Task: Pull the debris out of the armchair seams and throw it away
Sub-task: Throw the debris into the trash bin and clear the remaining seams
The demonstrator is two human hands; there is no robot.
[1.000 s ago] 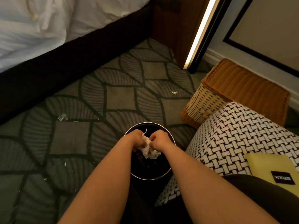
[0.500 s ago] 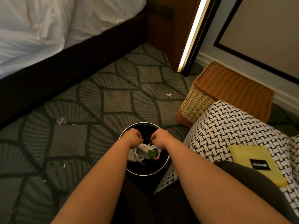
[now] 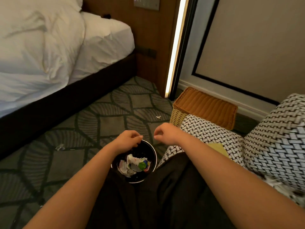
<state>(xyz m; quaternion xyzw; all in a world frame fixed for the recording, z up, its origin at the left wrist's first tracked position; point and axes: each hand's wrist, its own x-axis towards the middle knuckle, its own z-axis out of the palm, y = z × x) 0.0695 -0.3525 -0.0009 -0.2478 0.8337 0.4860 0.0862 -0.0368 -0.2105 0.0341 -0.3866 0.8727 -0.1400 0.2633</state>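
Black round waste bin (image 3: 152, 156), chrome-rimmed, standing on the patterned carpet (image 3: 66, 156) just beside the front corner of the armchair (image 3: 214, 134).

Change from the earlier frames: a second ago both hands were bunched over the bin's mouth around a white crumpled wad; now they have lifted off and parted, and that wad lies inside the bin. The view has also tipped up, taking in more of the bed and the wall.

Contents: debris (image 3: 133, 165), crumpled white paper with a green and blue scrap and a pink one, resting in the bin's bottom.

Edges and open room: bed (image 3: 49, 47) with white linen on a dark base, well apart from the bin on its far left side, a broad strip of carpet open between them. Wicker basket (image 3: 204, 104) with orange lid, beyond the bin to the right, close behind the armchair's arm. Armchair, black-and-white basketweave, right of the bin; a yellow booklet (image 3: 217, 146) lies on its seat, mostly hidden by the right forearm. Loose white scraps lie on the carpet, one (image 3: 158, 117) beyond the bin near the basket, another (image 3: 59, 147) off to the bin's left.

Left hand (image 3: 127, 139): over the bin's far rim, fingers loosely curled, holding nothing.

Right hand (image 3: 165, 133): past the bin's far right edge, fingers loosely curled, apart from the left hand, holding nothing visible.
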